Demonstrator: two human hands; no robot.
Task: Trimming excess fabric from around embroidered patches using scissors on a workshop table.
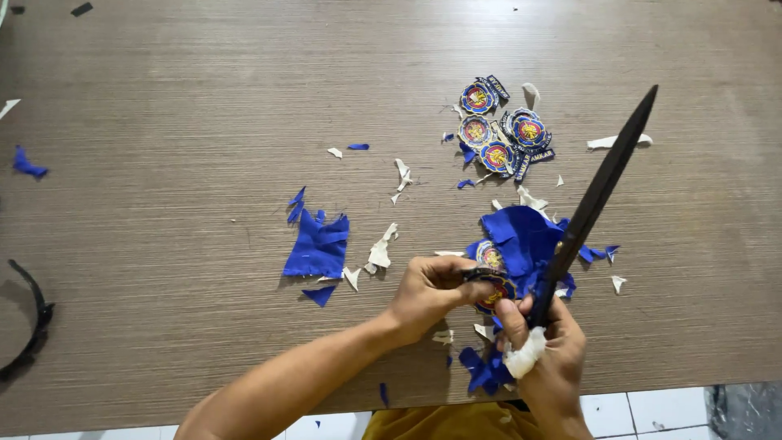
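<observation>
Wood-grain laminate covers the worktop [204, 98], and its left and upper stretches lie mostly bare, with a small blue scrap [28, 165] near the left edge and a curved black strap [32, 322] at the lower left. Toward the middle sits a larger piece of blue fabric [319, 246] ringed by pale paper offcuts [380, 251]. My left hand [428, 293] comes in from the lower left and pinches a round embroidered patch [494, 287], which is attached to a crumpled blue cloth [525, 236]. Just beside it, my right hand [547, 350], one finger wrapped in white tape, is clenched around the handles of long black scissors [599, 191], whose blades rise up and right, well clear of everything. Above the cloth, a cluster of finished round patches [501, 130] lies together. More blue scraps [485, 371] gather at the near edge of the worktop, close to white floor tiles [652, 411].
</observation>
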